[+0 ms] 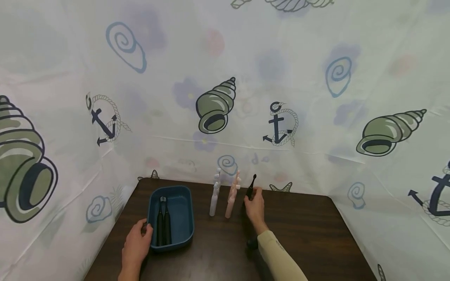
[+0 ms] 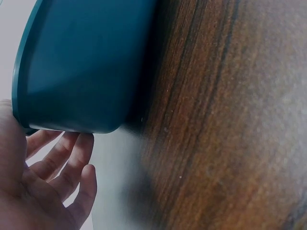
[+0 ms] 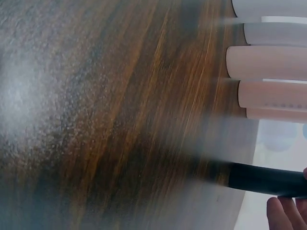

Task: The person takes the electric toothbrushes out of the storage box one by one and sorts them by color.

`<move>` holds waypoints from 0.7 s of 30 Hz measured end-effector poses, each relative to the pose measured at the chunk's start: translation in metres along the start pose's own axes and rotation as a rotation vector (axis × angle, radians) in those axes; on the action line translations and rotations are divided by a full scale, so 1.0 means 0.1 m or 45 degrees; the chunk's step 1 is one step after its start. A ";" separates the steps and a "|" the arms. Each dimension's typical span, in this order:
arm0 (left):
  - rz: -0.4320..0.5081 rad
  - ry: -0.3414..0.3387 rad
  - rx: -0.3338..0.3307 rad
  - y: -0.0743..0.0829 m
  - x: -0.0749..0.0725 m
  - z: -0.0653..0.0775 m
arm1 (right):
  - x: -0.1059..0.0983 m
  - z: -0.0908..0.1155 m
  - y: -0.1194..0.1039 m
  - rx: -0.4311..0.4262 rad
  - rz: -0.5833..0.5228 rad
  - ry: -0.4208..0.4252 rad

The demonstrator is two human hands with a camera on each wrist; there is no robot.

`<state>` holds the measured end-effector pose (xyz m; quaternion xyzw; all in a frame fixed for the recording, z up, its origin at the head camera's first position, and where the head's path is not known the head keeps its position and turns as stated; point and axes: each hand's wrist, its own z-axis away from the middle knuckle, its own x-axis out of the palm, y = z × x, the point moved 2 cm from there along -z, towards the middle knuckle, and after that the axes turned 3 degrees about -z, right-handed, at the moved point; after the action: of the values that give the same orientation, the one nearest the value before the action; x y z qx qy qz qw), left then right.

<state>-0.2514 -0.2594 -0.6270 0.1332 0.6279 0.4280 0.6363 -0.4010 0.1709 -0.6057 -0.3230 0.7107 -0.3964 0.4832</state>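
My right hand (image 1: 255,207) grips a black electric toothbrush (image 1: 250,191), its head pointing up and its lower end close over the table in the right wrist view. To its left stand pink electric toothbrushes (image 1: 231,201) and white electric toothbrushes (image 1: 214,199), upright in two groups. My left hand (image 1: 136,244) holds the left side of a blue tray (image 1: 183,222); in the left wrist view its fingers (image 2: 72,163) touch the outer wall near a corner. Inside the tray lie two black electric toothbrushes (image 1: 163,226), side by side.
The dark wooden table (image 1: 299,226) runs back to a white sheet (image 1: 299,70) printed with shells and anchors, which also hangs at both sides. The tray stands on the table's left part.
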 end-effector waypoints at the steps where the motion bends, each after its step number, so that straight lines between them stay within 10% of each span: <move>1: 0.002 0.000 0.004 0.00 0.00 0.00 | 0.00 -0.01 0.00 0.000 -0.001 0.001; 21: 0.014 -0.006 -0.001 0.02 0.03 -0.01 | -0.11 0.03 0.00 0.030 0.000 -0.051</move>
<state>-0.2536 -0.2565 -0.6275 0.1374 0.6254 0.4314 0.6356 -0.3945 0.1792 -0.6016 -0.3253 0.6963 -0.3982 0.5009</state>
